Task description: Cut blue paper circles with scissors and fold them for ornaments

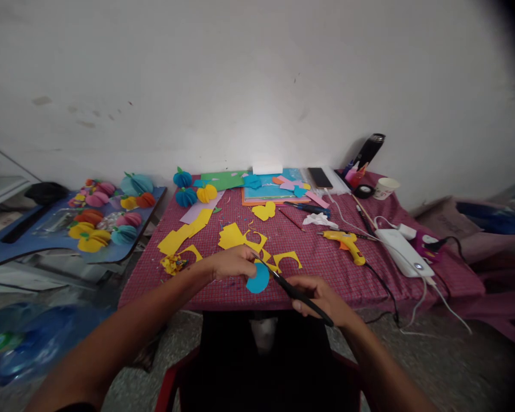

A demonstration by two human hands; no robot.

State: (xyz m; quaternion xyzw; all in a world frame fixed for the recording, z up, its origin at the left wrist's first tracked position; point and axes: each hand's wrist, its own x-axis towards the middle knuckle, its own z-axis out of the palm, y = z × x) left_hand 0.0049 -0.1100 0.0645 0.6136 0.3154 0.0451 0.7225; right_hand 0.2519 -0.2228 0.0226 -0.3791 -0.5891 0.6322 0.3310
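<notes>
The left hand [232,263] pinches a round blue paper disc [258,278] at the near edge of the red checked tablecloth [326,269], while the right hand [321,297], just right of it, grips black scissors [292,289] angled up-left into the disc.

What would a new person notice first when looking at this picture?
At the near edge of the red checked table, the left hand holds a blue paper circle while the right hand works black scissors at it. Yellow paper scraps lie just behind, and a yellow glue gun rests to the right.
</notes>
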